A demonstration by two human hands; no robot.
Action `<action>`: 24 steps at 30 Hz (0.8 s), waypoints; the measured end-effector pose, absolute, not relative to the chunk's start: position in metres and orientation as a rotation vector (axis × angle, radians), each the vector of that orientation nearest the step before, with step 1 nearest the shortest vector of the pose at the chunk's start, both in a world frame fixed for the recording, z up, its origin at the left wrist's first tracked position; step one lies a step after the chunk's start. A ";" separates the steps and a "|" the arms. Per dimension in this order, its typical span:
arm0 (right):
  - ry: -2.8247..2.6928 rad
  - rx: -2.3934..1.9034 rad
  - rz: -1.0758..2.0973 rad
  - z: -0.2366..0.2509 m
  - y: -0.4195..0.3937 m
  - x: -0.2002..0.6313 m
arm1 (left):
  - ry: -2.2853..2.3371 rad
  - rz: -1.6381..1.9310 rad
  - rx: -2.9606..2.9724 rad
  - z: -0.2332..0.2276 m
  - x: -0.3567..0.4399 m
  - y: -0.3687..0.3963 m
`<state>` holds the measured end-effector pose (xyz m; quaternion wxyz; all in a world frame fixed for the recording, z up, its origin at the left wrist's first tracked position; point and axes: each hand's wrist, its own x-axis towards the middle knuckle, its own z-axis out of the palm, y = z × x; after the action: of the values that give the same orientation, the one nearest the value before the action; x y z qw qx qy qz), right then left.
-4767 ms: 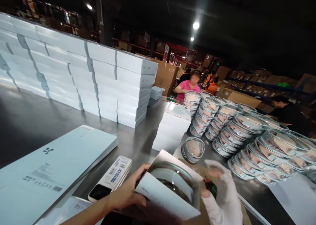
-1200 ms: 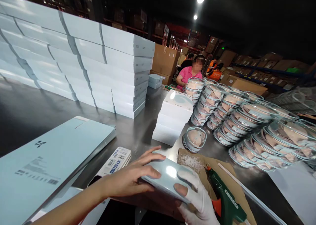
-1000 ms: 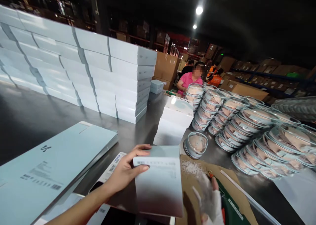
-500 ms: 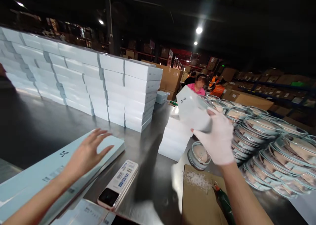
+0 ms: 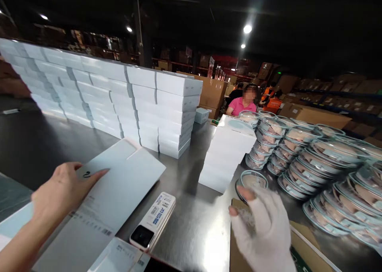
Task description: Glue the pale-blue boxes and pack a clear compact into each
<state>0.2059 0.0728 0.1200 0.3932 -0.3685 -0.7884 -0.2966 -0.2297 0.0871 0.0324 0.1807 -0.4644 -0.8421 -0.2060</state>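
My bare left hand (image 5: pixel 61 190) rests fingers-down on the top sheet of a pile of flat pale-blue folded cartons (image 5: pixel 116 192) at the near left. My right hand (image 5: pixel 262 228), in a white fingerless glove, hovers empty with fingers spread above a brown cardboard sheet (image 5: pixel 238 248). Just beyond it stands a short stack of closed white boxes (image 5: pixel 228 152). A single round clear-lidded container (image 5: pixel 252 180) sits beside that stack.
A long wall of stacked white boxes (image 5: pixel 119 101) runs across the steel table (image 5: pixel 191 224). Rows of stacked round containers (image 5: pixel 310 156) fill the right side. A handheld scanner (image 5: pixel 153 220) lies near the front. A person in a pink shirt (image 5: pixel 243 103) sits beyond.
My right hand has set the white box on the short stack and drawn back empty over the cardboard. My left hand has come down onto the flat cartons.
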 end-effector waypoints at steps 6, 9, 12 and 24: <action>-1.839 -1.140 -0.554 0.055 0.026 0.186 | -1.679 -1.058 -2.121 0.061 -0.123 0.044; -1.825 -1.369 0.202 0.038 0.019 0.195 | -1.476 -1.360 -2.309 0.061 -0.085 0.032; -1.796 -1.176 1.134 0.043 0.015 0.215 | -1.493 -1.512 -2.420 0.052 -0.070 0.037; -1.702 -1.159 0.467 0.083 -0.006 0.260 | -1.431 -1.316 -3.370 0.065 -0.019 0.057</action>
<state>0.2598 -0.0062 0.0828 0.4927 -0.4775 -0.7016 0.1923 -0.0192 0.0568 0.0646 -0.3656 -0.8062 -0.3424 -0.3149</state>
